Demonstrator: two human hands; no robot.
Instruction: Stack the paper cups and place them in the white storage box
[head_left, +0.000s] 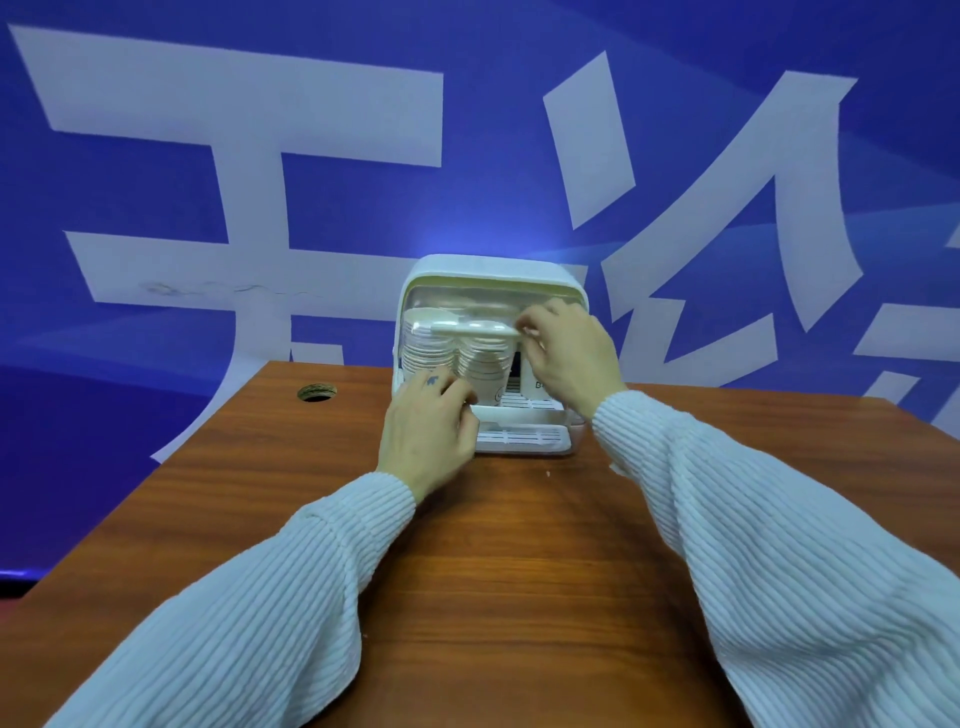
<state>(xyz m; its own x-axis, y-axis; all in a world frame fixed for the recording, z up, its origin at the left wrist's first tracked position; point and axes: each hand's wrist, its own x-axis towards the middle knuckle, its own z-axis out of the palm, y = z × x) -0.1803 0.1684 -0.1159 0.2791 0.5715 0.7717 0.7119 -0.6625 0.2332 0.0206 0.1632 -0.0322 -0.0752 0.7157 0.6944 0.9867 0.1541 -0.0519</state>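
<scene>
Wood-grain surface (519, 571) up front, smooth laminate. Left hand (428, 431) rests curled at the box (493, 270) base, though I can't tell if its grip holds anything. Right hand (566, 353) pinches the clear lid handle (470, 327). Cups (431, 348) are nested inside: light, thin paper that probably crushes easily, so I'd hold the stack low around its sides. The box is hard, glossy plastic with rounded corners.

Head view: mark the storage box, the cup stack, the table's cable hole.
storage box (493, 267), head view, top of its white shell
cup stack (428, 349), head view, ribbed rims of left stack
cable hole (316, 393), head view, its dark opening
</scene>
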